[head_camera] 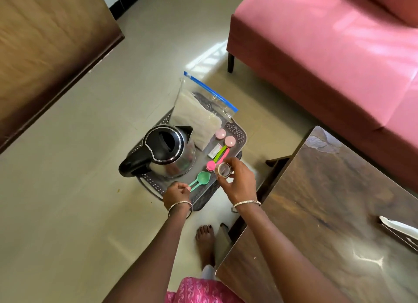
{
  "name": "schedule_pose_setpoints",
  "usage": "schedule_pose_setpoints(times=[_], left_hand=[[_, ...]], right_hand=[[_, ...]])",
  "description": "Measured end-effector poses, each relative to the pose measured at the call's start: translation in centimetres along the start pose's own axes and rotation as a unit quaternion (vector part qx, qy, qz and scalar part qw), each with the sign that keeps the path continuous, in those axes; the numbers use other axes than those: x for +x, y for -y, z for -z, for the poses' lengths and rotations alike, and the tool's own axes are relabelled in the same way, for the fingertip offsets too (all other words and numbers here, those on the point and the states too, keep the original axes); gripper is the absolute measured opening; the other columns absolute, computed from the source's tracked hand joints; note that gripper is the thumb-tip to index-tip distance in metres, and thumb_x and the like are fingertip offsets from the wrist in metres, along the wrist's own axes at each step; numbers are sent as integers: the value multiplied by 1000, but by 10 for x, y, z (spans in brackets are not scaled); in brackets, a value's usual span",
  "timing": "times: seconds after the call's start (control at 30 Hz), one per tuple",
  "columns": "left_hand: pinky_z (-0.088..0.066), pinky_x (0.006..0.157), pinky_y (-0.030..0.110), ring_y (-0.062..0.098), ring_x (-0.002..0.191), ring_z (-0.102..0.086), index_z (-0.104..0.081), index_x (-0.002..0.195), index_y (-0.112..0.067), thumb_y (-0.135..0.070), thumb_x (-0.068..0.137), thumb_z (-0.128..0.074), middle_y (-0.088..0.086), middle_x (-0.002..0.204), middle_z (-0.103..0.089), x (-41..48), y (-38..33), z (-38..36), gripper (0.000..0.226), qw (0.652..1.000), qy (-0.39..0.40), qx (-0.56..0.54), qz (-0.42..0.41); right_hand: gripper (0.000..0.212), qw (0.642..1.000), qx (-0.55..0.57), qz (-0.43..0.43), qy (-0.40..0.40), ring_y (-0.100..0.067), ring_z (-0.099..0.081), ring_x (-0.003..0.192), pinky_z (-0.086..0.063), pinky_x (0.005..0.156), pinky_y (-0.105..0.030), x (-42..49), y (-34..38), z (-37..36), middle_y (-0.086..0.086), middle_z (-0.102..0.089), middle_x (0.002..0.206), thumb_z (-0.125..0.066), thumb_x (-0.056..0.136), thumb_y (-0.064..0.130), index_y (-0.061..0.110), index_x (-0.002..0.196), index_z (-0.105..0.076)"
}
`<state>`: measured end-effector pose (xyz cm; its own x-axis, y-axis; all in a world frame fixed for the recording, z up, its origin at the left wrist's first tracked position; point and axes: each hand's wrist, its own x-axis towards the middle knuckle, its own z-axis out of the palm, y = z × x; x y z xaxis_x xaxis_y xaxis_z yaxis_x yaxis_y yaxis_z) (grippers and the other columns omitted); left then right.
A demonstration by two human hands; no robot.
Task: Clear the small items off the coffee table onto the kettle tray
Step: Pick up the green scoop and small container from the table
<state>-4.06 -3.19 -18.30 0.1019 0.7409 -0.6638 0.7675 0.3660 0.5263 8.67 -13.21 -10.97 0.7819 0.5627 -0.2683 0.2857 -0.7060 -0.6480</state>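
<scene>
Left hand point(177, 193) pinches teal spoon point(201, 181) by handle end. Long axis runs near-left to far-right, bowl over tray point(236, 130) near edge, just right of steel kettle point(169, 151). Right hand point(237, 182) grasps small brownish ring point(223, 169), tape roll or jar, can't tell, beside pink spoon point(211, 165) bowl. Spoons glossy plastic; tray rim perforated.

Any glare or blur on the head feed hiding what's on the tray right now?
Head view: tray, green spoon in the left hand and small brown item in the right hand are sharp, evenly lit. Head view: glare streaks the coffee table; sun whitens the floor. Head view: the wooden furniture upper left is smeared.
</scene>
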Motion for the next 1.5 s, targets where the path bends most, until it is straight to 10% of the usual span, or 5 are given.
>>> schedule_pose_setpoints(times=[0.37, 1.5], left_hand=[[-50, 75, 35, 34, 92, -66, -76, 85, -16, -8, 82, -66, 12, 94, -73, 7, -2, -7, 14, 985, 1, 164, -59], [-48, 82, 37, 32, 96, -65, -70, 96, -11, -10, 80, -71, 11, 100, -71, -6, 0, 2, 16, 978, -24, 179, -107]], right_hand=[[38, 994, -68, 48, 65, -29, -58, 109, -43, 85, -32, 62, 20, -40, -11, -64, 117, -72, 80, 13, 10, 117, -63], [51, 970, -208, 49, 116, -36, -53, 107, -43, 89, -41, 70, 2, -75, -16, -57, 115, -77, 75, 29, 7, 118, -63]])
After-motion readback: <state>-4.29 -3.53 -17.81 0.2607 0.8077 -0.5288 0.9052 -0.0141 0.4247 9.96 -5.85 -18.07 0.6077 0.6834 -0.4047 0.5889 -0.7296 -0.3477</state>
